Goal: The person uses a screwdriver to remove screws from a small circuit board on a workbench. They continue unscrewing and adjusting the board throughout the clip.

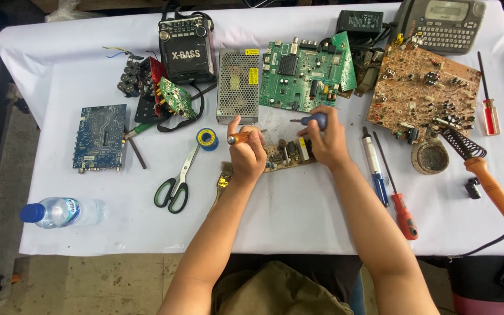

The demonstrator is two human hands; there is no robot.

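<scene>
I see both hands on the small tan circuit board (287, 154) at table centre. My left hand (247, 156) is clamped round an orange-handled tool (239, 138), tip hidden behind the fist. My right hand (326, 142) is closed on a blue-handled screwdriver (315, 121), shaft pointing to 9 o'clock, just above the board. The hands sit apart, one at each end of the board.

Progress, my guess: early to mid. The board lies flat with its parts in place, and I see nothing lifted off beside it.

Nearby: scissors (176, 181) and solder reel (207, 139) at 9 o'clock, green board (298, 73) at 12, brown board (421, 90) at 2, soldering iron (485, 175) and red screwdriver (401, 201) at 3 to 4. White tablecloth (298, 216) underneath.
</scene>
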